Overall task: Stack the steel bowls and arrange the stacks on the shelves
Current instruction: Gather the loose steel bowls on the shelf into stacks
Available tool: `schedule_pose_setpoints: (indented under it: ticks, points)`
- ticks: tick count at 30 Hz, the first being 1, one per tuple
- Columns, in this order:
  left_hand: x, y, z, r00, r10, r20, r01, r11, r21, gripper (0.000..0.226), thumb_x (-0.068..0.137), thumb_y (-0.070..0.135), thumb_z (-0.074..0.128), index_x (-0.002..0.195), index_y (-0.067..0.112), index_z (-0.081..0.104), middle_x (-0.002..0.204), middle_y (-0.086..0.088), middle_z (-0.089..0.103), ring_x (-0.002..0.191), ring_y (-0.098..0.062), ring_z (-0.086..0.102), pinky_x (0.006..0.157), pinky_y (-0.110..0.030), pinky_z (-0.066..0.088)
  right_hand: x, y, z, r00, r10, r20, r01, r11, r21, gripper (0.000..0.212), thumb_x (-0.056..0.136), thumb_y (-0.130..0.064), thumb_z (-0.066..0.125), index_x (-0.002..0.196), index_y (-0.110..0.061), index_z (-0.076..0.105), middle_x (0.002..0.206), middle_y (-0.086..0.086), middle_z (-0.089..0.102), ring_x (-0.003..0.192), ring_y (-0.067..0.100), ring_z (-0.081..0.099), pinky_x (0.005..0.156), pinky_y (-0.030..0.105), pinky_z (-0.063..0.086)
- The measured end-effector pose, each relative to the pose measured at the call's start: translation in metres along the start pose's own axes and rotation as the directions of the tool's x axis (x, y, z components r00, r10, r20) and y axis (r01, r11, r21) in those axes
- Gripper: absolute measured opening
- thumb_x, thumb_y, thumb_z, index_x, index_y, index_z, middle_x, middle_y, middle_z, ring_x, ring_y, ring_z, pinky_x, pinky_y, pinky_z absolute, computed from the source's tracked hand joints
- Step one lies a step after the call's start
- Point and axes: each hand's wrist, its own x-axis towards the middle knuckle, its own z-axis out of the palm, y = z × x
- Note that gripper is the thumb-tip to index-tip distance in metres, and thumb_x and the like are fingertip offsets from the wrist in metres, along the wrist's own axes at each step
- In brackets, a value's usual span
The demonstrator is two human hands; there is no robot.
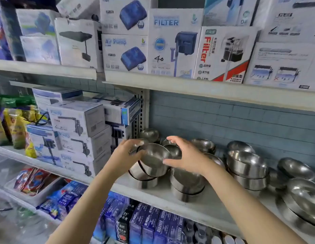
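I stand before shop shelving with a grey-blue tiled wall [241, 120] behind the middle shelf [197, 206]. The upper shelf [188, 85] carries white filter and air pump boxes [172, 43], and more pump boxes [77, 134] are piled on the left of the middle level. Below, blue packets [149, 224] stand in a row. Steel bowls fill the right part of the middle shelf: wide ones [302, 196] at the far right, a neat stack [246, 169] further in, a shorter stack [186, 185] under my right wrist, and a leaning stack [144, 178] near the shelf's front edge, with loose bowls [203, 145] behind against the wall. On top of the leaning stack sits a tilted bowl [154, 155], its hollow facing me. My left hand [128, 154] grips this bowl, fingers curled round its left rim. My right hand [186, 155] is spread loosely, fingers arched apart above the bowls behind, with only the thumb [166, 162] touching the tilted bowl's right rim.
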Motion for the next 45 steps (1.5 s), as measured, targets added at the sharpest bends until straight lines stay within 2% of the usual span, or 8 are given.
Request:
schedule_pose_setpoints:
  ticks: [5,8,14,18,27,34,40,45]
  points:
    - [0.038,-0.039,0.006,0.993,-0.011,0.121,0.010,1.000,0.009,0.044,0.092,0.038,0.064,0.135,0.029,0.054,0.126,0.005,0.054,0.102,-0.007,0.054,0.083,-0.015,0.037,0.047,0.004,0.017,0.964,0.124,0.236,-0.123,0.992,-0.020,0.112,0.062,-0.072,0.078,0.149,-0.056,0.008,0.164,-0.014,0.019,0.148,0.011,0.025,0.119,0.041,0.031]
    - [0.050,-0.059,0.010,0.985,-0.003,0.175,0.011,0.999,-0.050,0.045,0.092,0.039,0.065,0.134,0.029,0.055,0.126,0.006,0.059,0.108,-0.008,0.057,0.092,-0.020,0.044,0.066,0.006,0.027,0.935,0.152,0.322,-0.154,0.988,-0.019,0.120,0.057,-0.071,0.082,0.146,-0.063,0.002,0.165,-0.015,0.014,0.149,0.010,0.022,0.120,0.040,0.029]
    - [0.063,-0.092,0.017,0.973,0.042,0.225,0.000,0.983,-0.185,0.058,0.076,0.072,0.058,0.126,0.042,0.057,0.123,0.015,0.063,0.116,-0.002,0.058,0.103,-0.036,0.047,0.080,0.013,0.038,0.905,0.182,0.384,-0.156,0.983,-0.099,0.124,0.062,-0.061,0.086,0.148,-0.061,-0.003,0.164,-0.025,0.002,0.147,0.006,0.021,0.115,0.030,0.030]
    - [0.060,-0.097,0.024,0.979,0.062,0.194,-0.014,0.971,-0.238,0.055,0.078,0.071,0.052,0.127,0.046,0.055,0.128,0.015,0.058,0.119,-0.001,0.054,0.104,-0.036,0.046,0.079,0.015,0.044,0.904,0.185,0.385,-0.161,0.982,-0.095,0.124,0.060,-0.059,0.087,0.144,-0.067,-0.004,0.159,-0.036,-0.009,0.145,0.001,0.016,0.118,0.033,0.028]
    - [0.048,-0.095,0.035,0.993,-0.107,0.046,0.116,0.936,-0.331,0.031,0.100,0.029,0.050,0.130,0.024,0.059,0.123,0.007,0.060,0.115,-0.006,0.056,0.101,-0.030,0.045,0.077,0.013,0.046,0.962,0.127,0.240,-0.143,0.988,0.050,0.097,0.068,-0.046,0.087,0.138,-0.063,0.022,0.150,-0.031,0.020,0.141,0.000,0.025,0.116,0.032,0.029]
    - [0.041,-0.083,0.043,0.963,-0.266,-0.050,0.222,0.884,-0.411,0.017,0.100,0.017,0.046,0.112,0.026,0.055,0.098,0.018,0.061,0.080,0.018,0.054,0.063,0.000,0.039,0.079,0.011,0.042,0.971,0.112,0.212,-0.134,0.987,0.093,0.093,0.067,-0.049,0.086,0.136,-0.064,0.025,0.149,-0.033,0.026,0.141,-0.001,0.026,0.118,0.037,0.029]
    - [0.038,-0.085,0.050,0.936,-0.338,-0.099,0.262,0.856,-0.445,0.021,0.100,0.016,0.043,0.113,0.023,0.058,0.090,0.013,0.060,0.067,0.020,0.051,0.057,-0.001,0.039,0.080,0.008,0.037,0.975,0.101,0.199,-0.127,0.985,0.118,0.089,0.068,-0.048,0.085,0.136,-0.061,0.030,0.148,-0.030,0.030,0.141,-0.001,0.029,0.118,0.036,0.031]
    - [0.033,-0.085,0.056,0.913,-0.401,-0.078,0.305,0.796,-0.523,0.024,0.101,0.022,0.041,0.113,0.026,0.062,0.098,0.018,0.062,0.091,0.005,0.054,0.070,-0.015,0.039,0.084,0.001,0.036,0.975,0.100,0.198,-0.118,0.990,0.083,0.088,0.067,-0.053,0.084,0.137,-0.059,0.030,0.150,-0.026,0.030,0.142,0.002,0.029,0.114,0.033,0.031]
